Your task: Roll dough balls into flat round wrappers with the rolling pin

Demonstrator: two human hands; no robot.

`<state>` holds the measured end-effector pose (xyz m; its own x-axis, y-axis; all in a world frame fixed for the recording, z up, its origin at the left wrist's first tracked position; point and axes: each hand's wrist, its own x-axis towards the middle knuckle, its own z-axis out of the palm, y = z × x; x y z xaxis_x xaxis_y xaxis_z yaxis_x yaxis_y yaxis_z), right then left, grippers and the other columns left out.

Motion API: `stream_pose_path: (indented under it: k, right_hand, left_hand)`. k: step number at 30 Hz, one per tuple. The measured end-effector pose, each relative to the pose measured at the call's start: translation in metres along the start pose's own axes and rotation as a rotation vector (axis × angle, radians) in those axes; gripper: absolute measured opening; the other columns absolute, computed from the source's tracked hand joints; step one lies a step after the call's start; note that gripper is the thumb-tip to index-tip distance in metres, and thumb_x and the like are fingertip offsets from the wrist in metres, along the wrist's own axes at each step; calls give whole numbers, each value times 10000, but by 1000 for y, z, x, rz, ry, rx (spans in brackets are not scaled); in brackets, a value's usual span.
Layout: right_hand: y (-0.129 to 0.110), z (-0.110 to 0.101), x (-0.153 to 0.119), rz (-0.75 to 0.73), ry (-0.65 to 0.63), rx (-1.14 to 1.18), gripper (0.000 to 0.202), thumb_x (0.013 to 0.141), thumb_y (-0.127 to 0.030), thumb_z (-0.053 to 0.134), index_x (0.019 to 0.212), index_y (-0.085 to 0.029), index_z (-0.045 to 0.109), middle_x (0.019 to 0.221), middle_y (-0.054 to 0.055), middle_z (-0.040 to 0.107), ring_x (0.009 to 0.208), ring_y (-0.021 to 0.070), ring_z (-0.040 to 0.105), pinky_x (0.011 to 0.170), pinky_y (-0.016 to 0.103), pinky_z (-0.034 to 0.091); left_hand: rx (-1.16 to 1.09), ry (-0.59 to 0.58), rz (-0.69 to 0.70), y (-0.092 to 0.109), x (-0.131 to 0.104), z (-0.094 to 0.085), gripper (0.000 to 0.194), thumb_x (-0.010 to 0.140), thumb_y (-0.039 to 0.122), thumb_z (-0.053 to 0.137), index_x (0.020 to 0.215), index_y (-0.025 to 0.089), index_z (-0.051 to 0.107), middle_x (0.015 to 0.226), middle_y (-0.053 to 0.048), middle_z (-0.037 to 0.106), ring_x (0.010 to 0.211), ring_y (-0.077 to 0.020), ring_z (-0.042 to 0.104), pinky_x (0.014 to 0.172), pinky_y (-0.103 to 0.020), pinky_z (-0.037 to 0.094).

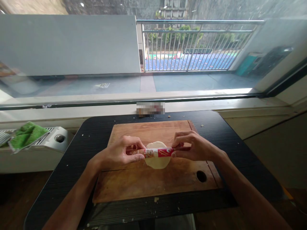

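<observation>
A short wooden rolling pin (159,152) with a red and white printed wrapper round its middle lies crosswise over a flat, round piece of pale dough (157,164). My left hand (122,150) is closed on the pin's left end, thumb on the near side and fingers on the far side. At the other end, my right hand (192,145) grips it in the same way. Under the pin and the dough lies a wooden cutting board (144,186) with a round hole near its front right corner. The pin covers a strip across the dough.
The board rests on a black table (79,153) with small crumbs scattered on it. Behind stand a white windowsill (192,105) and a window. A blurred-out item (150,109) sits at the table's back edge. A green cloth (28,135) lies on a white radiator-like unit to the left.
</observation>
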<state>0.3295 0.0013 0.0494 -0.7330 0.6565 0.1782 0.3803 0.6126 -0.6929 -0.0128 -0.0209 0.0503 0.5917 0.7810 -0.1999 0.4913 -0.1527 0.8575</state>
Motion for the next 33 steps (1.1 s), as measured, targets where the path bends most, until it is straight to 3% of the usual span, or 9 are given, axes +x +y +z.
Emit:
stream_pose_path:
  k: [6, 13, 20, 27, 33]
  right_hand:
    - [1, 0, 0, -6, -89, 2, 238, 988, -428, 809, 929, -198, 804, 891, 32, 738, 716, 116, 625, 636, 261, 465]
    - [7, -1, 2, 23, 71, -106, 294, 1054, -460, 727, 959, -198, 820, 890, 50, 765, 747, 138, 642, 692, 281, 468]
    - [14, 4, 3, 47, 67, -178, 323, 1095, -407, 649, 906, -194, 802, 847, 38, 749, 714, 131, 605, 676, 295, 426]
    - [8, 2, 3, 53, 45, -135, 275, 1063, -405, 699, 929, -188, 801, 833, 29, 744, 698, 121, 593, 657, 281, 414]
    - [3, 0, 1, 74, -1, -69, 300, 1010, -470, 769, 923, -183, 777, 851, 32, 739, 693, 118, 600, 632, 264, 416]
  left_hand:
    - [31, -27, -12, -1, -1, -1, 355, 886, 518, 820, 1016, 189, 789, 993, -54, 752, 881, -187, 657, 732, -265, 516]
    - [64, 61, 36, 0, 3, -4, 406, 951, 586, 761, 1094, 214, 835, 1044, -68, 777, 888, -197, 668, 752, -287, 530]
    - [67, 134, 28, -3, 5, -2, 428, 968, 595, 737, 1109, 203, 838, 1059, -84, 804, 922, -214, 700, 775, -296, 556]
    - [70, 105, -2, 1, 2, -1, 447, 945, 622, 753, 1073, 198, 820, 987, -62, 786, 864, -200, 675, 737, -285, 539]
    - [94, 74, -3, 10, 2, -1, 369, 913, 549, 781, 980, 186, 774, 941, -42, 750, 812, -173, 643, 721, -268, 542]
